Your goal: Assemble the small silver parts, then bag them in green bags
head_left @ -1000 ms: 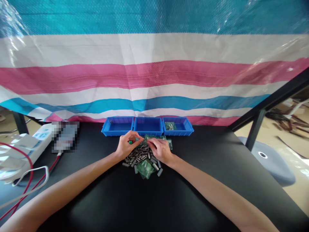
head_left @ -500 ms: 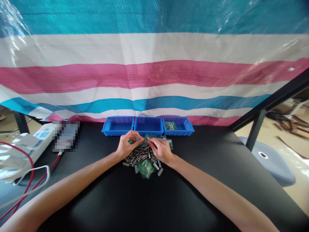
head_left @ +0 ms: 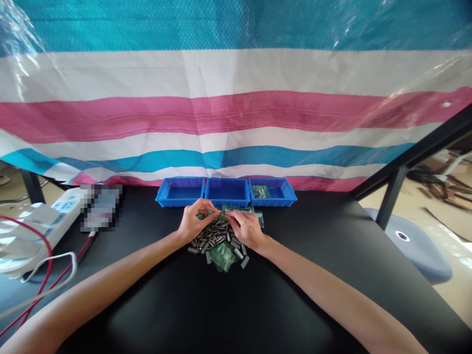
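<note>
Over the far side of a pile of small metal parts (head_left: 212, 237), my two hands meet with their fingertips close together. My left hand (head_left: 193, 220) is closed in a pinch; a bit of green shows behind its fingers, and what it grips is too small to name. Thumb and fingers of my right hand (head_left: 248, 228) are pressed together too, with their hold hidden. Just beyond the fingertips lie green translucent plastic bags (head_left: 259, 219). Another green bag (head_left: 223, 257) rests on the near edge of the pile, beside grey metal cylinders (head_left: 245, 261).
Three blue bins stand in a row behind the pile: the left bin (head_left: 180, 202) with a small part, the middle bin (head_left: 227, 202), and the right bin (head_left: 275, 202) with a green bag. A white power strip (head_left: 55, 216) and cables (head_left: 49, 265) lie left. A striped sheet (head_left: 236, 113) hangs behind.
</note>
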### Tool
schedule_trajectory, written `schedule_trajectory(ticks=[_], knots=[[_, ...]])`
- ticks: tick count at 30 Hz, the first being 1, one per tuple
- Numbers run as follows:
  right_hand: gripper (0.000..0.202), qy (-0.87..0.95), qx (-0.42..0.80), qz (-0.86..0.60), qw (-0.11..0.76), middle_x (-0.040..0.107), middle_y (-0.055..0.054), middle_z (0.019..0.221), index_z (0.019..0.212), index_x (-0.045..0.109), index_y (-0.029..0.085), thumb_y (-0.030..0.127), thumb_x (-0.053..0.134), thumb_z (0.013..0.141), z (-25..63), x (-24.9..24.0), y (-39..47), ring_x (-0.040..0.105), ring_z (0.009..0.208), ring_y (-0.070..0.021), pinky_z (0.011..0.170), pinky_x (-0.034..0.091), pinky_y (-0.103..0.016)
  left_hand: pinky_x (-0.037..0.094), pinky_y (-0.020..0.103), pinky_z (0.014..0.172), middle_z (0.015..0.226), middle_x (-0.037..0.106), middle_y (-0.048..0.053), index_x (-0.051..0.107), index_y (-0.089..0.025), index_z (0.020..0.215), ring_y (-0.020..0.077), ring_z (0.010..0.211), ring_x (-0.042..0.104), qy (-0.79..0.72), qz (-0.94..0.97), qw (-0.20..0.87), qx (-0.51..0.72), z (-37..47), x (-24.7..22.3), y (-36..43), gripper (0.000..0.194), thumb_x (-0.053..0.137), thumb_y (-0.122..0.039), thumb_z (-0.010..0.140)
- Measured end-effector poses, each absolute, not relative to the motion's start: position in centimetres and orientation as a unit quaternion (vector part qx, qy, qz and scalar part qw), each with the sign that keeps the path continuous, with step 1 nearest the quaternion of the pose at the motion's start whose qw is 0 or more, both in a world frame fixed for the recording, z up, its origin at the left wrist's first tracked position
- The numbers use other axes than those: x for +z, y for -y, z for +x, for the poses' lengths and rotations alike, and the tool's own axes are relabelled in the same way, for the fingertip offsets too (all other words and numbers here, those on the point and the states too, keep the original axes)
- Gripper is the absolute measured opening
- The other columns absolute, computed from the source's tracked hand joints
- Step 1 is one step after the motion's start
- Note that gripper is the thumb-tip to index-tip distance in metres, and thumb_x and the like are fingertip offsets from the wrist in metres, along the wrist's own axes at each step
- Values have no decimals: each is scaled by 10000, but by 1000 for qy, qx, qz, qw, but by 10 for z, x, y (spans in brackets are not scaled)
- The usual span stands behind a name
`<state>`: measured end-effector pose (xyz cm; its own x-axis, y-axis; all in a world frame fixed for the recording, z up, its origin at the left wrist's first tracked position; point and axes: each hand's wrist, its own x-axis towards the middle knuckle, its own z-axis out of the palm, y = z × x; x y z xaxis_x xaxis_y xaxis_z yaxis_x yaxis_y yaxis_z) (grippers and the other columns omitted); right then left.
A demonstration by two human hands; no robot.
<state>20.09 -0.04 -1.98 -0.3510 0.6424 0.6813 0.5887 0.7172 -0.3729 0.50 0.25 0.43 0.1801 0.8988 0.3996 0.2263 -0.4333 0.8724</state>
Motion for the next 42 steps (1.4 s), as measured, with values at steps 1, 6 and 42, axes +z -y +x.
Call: schedule_trajectory(ticks=[1,6,42], knots=[[172,821,33,-375,429,722,-36,737,922,659,187,230,495,955,201,-20,0,666,610,-158,610,481,-248,437,226,496,794,733,49,548,-173,919,148,622,670,-411,688,341,491,5,4,-3,254,711,-321,792],[169,819,36,-372,436,718,-38,732,915,658,188,226,497,954,201,-19,1,668,612,-165,607,482,-252,439,230,498,795,737,40,537,-188,921,133,593,642,-411,692,341,485,4,4,-3,253,715,-309,788],[167,815,30,-369,445,718,-37,719,889,663,185,217,508,944,201,-16,1,666,601,-164,598,483,-247,457,224,526,798,737,41,624,-170,995,138,609,661,-415,715,313,468,3,4,-4,248,696,-316,808]])
